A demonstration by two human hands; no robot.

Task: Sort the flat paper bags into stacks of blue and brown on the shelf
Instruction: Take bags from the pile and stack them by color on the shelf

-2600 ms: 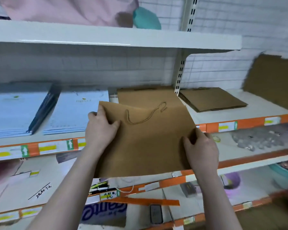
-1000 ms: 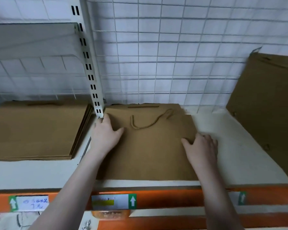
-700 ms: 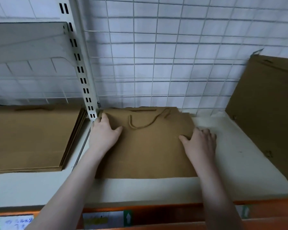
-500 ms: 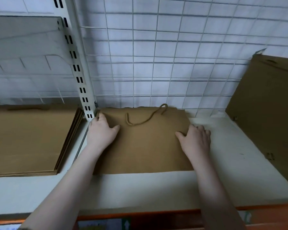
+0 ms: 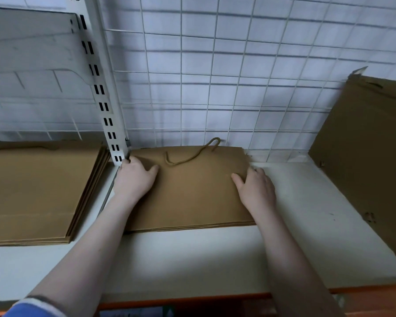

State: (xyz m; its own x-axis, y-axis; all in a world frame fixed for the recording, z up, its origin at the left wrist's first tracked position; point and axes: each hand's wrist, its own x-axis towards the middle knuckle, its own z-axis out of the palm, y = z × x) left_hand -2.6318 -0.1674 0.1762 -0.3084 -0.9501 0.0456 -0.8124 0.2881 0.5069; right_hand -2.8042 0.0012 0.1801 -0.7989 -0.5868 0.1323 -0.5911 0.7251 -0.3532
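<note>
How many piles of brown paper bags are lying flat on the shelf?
2. One pile lies left of the white post. The other pile lies right of it, under both hands. The brown sheet leaning at far right isn't a flat pile.

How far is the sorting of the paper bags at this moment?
Done: a brown stack lies on the shelf, left of the post. In hand: the left hand and right hand rest flat on a brown bag topping a second pile by the wire grid. Left: cannot tell; no blue bags or unsorted bags are in view.
</note>
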